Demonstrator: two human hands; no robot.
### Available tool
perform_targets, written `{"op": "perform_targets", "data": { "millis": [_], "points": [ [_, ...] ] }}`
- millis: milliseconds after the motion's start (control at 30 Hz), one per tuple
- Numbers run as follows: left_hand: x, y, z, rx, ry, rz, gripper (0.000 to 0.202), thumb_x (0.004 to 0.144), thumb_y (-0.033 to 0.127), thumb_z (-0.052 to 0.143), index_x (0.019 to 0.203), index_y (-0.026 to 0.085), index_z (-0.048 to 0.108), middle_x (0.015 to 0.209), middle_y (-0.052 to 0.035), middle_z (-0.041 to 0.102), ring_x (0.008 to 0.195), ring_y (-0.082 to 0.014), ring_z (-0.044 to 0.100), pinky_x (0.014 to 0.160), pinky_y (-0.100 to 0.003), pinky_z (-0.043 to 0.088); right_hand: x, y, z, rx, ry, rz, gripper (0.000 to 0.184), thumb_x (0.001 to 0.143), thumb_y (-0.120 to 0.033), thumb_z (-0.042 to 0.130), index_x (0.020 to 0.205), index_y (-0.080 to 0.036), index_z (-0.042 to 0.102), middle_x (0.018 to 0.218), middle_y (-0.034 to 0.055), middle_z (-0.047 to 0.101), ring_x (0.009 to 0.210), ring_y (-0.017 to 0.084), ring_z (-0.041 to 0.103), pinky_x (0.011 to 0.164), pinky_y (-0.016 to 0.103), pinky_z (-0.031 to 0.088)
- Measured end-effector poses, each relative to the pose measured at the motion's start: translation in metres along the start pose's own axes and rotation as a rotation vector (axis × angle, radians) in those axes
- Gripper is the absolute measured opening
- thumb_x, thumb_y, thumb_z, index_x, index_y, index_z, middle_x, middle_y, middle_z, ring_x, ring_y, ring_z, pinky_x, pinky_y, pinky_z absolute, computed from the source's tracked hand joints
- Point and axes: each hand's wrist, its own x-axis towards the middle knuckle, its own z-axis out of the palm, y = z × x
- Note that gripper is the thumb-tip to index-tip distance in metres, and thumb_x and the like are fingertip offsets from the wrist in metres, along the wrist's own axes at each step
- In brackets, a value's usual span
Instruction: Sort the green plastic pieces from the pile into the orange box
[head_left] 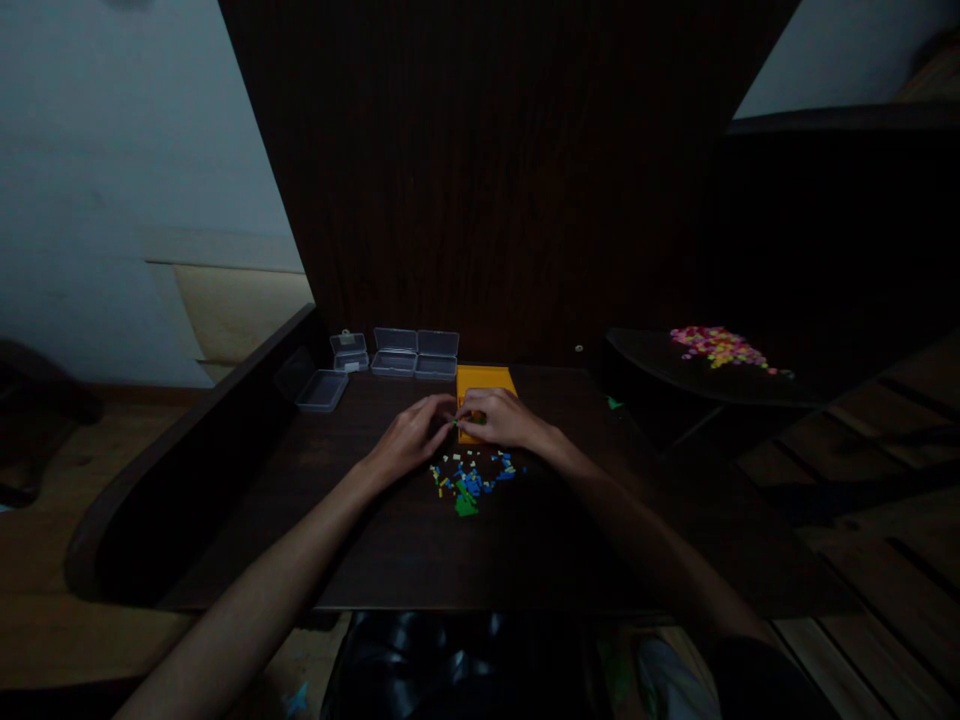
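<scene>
Over the dark table, my left hand and my right hand meet fingertip to fingertip. A tiny green piece shows between them, pinched by the fingers of both hands. It looks like a small toy brick, but the dim light hides its shape. My right hand lies partly over a yellow-orange tray, covering much of its inside. Just in front of my hands are scattered small toy bricks in blue, yellow, cream and green. A larger flat green piece lies at their near side.
Several clear plastic boxes stand at the back left: a small lidded one, a wider one and a shallow one. A pile of pink and yellow bits lies on a dark surface at the right. A raised side panel borders the left.
</scene>
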Motion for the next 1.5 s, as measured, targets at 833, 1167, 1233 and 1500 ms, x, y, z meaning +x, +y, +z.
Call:
{"op": "perform_targets", "data": {
  "millis": [833,1167,1233,1500],
  "points": [
    [0.001,0.001,-0.001,0.078,-0.059,0.046,0.019,0.092,0.026,0.056,0.11,0.019,0.056,0.099,-0.005,0.066,0.093,-0.0183,0.063,0.085,-0.033,0.052,-0.004,0.011,-0.002,-0.02,0.018,0.071,0.013,0.085,-0.017,0.063,0.091,-0.016,0.075,0.085,0.0052,0.071,0.074,0.014,0.061,0.067,0.023,0.041],
    [0.002,0.0,-0.002,0.277,-0.296,0.062,0.02,0.091,0.022,0.049,0.077,0.016,0.061,0.078,-0.0058,0.063,0.077,-0.018,0.06,0.074,-0.029,0.049,-0.008,0.04,0.005,-0.131,-0.058,0.295,0.016,0.083,-0.017,0.062,0.091,-0.016,0.076,0.077,0.0039,0.072,0.068,0.014,0.061,0.061,0.022,0.036],
    [0.003,0.001,-0.003,0.281,-0.33,0.041,0.021,0.091,0.023,0.049,0.077,0.015,0.062,0.078,-0.0063,0.064,0.075,-0.018,0.061,0.071,-0.028,0.048,-0.008,0.04,0.008,-0.142,-0.076,0.307,0.016,0.084,-0.018,0.062,0.091,-0.017,0.076,0.078,0.0039,0.072,0.07,0.014,0.062,0.061,0.022,0.036],
    [0.003,0.005,-0.006,0.288,-0.409,0.003,0.018,0.088,0.022,0.051,0.079,0.016,0.065,0.077,-0.006,0.067,0.071,-0.0174,0.064,0.065,-0.025,0.046,-0.003,0.036,0.011,-0.166,-0.136,0.334,0.019,0.085,-0.019,0.06,0.094,-0.017,0.077,0.083,0.0062,0.075,0.074,0.017,0.065,0.062,0.023,0.038]
  ]
}}
